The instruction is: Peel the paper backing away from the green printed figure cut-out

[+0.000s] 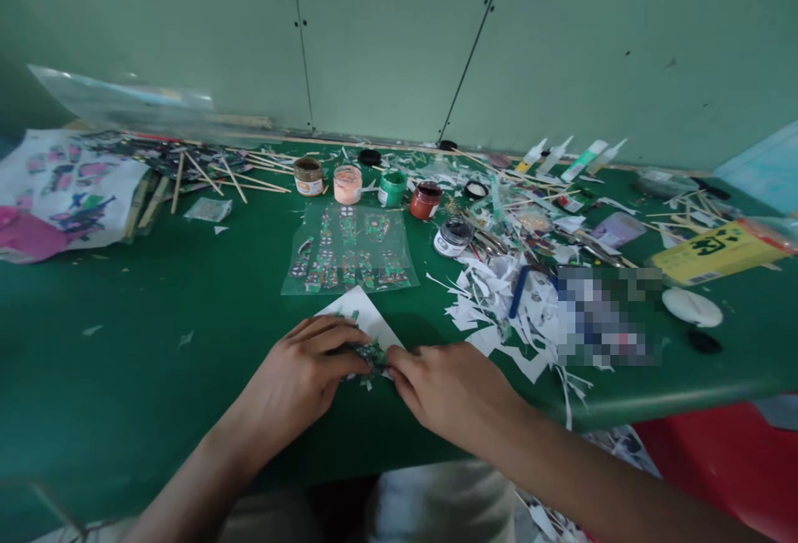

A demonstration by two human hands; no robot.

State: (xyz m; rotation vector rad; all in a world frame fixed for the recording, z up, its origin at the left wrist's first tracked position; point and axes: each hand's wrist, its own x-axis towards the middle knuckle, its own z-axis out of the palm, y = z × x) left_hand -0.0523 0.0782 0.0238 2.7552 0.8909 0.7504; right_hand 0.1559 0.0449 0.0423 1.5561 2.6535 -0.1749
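Basically, L fingers [340, 336] grip green pc [374, 353]; jar lbls [445, 243] illegible.

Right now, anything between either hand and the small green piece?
Nothing visible. The left hand has its fingers on the green piece; the right hand is close at its right side, contact hard to tell. White paper shows beyond it, paint jars farther back.

A small, dark-and-green patterned piece [372, 354], its outline jagged (much of it is hidden), sits at the near part of a flat white sheet [377, 317], one corner pointing far.
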